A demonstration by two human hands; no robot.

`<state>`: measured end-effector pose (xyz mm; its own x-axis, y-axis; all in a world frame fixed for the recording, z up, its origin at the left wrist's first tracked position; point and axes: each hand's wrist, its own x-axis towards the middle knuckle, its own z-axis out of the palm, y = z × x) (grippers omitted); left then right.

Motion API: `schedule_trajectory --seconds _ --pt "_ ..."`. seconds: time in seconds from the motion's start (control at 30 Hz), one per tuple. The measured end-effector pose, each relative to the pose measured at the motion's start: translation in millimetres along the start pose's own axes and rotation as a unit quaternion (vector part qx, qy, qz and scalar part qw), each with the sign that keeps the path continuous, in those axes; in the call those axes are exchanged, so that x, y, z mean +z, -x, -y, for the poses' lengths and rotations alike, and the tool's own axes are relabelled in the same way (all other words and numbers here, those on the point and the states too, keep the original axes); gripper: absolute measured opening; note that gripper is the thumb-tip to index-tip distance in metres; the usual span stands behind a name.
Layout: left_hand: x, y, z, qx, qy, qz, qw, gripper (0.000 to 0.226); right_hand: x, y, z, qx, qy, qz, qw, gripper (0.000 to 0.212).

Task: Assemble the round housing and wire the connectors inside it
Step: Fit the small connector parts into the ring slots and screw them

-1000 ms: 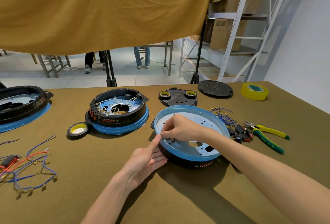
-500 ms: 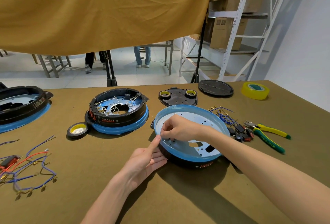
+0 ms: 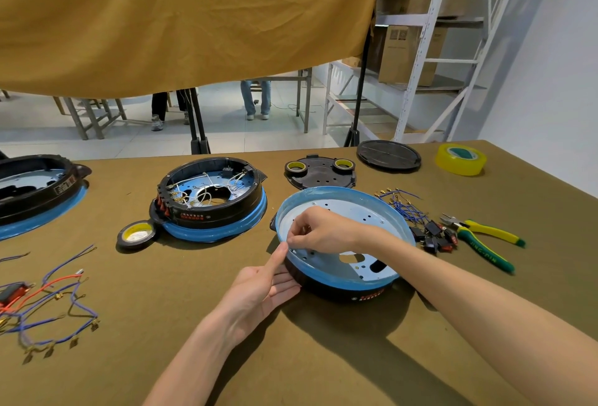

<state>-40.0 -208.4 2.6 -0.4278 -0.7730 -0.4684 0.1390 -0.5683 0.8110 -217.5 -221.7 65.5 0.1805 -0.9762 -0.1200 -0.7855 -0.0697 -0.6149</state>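
Observation:
A round black housing [image 3: 339,286] with a blue-film rim and a pale perforated metal plate inside sits in front of me on the table. My left hand [image 3: 262,286] rests against its near-left side, fingers straight along the black wall and thumb raised to the rim. My right hand [image 3: 323,231] is curled over the left rim, fingertips pinching at the blue film edge [image 3: 284,237]. A pile of blue wires with brass terminals [image 3: 399,203] and black-and-red switches [image 3: 435,237] lies just right of the housing.
A wired second housing [image 3: 210,198] and a tape roll [image 3: 137,234] stand left of centre, a third housing [image 3: 32,192] at far left. Loose wires [image 3: 48,302] lie near left. Pliers [image 3: 482,240], a yellow tape roll [image 3: 461,159] and black lids [image 3: 320,172] lie behind and right.
Almost nothing has moved; both hands stay at the left rim of the housing, the right fingertips shifting only slightly.

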Motion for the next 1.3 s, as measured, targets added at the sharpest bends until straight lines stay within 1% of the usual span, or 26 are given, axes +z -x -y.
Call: schedule_trajectory --seconds 0.17,0.3,0.5,0.57,0.67,0.8,0.87,0.97,1.13,1.3 --pt "-1.2 0.4 0.7 0.003 -0.003 0.008 1.000 0.081 -3.7 4.1 -1.3 0.000 -0.024 0.006 1.000 0.017" --pt "-1.1 -0.8 0.6 0.001 0.007 0.004 1.000 0.081 -2.6 5.6 -2.3 -0.031 0.000 -0.006 0.999 0.012" --pt "-1.6 -2.8 1.0 0.000 0.015 0.004 1.000 0.090 -2.9 4.4 -4.5 -0.049 0.005 -0.015 0.999 0.009" --pt "-2.0 -3.9 1.4 0.002 0.011 0.006 1.000 0.083 -3.1 4.7 -5.8 -0.058 0.008 -0.011 0.998 0.008" --pt "-2.5 -4.0 1.9 0.005 0.005 0.006 1.000 0.067 -2.2 4.9 -7.4 -0.064 0.009 -0.009 0.998 0.015" --pt "-1.5 -3.1 1.0 -0.002 0.007 0.000 1.000 0.063 2.3 4.5 -9.6 -0.084 0.029 -0.040 0.995 0.003" --pt "-1.5 -2.6 0.7 0.000 0.005 0.002 1.000 0.061 4.9 4.8 -10.4 -0.092 0.033 -0.047 0.994 0.007" --pt "-1.4 -2.4 0.6 0.001 0.002 0.003 1.000 0.060 5.4 6.9 -10.0 -0.103 0.015 -0.058 0.993 0.003" --pt "-2.1 -1.5 -0.1 -0.007 0.006 0.001 1.000 0.059 3.8 11.3 -9.5 -0.101 0.023 -0.059 0.993 0.009" --pt "-6.0 -1.8 -1.0 -0.026 0.038 0.011 0.999 0.061 3.5 13.0 -8.2 -0.095 0.009 -0.074 0.993 0.022"
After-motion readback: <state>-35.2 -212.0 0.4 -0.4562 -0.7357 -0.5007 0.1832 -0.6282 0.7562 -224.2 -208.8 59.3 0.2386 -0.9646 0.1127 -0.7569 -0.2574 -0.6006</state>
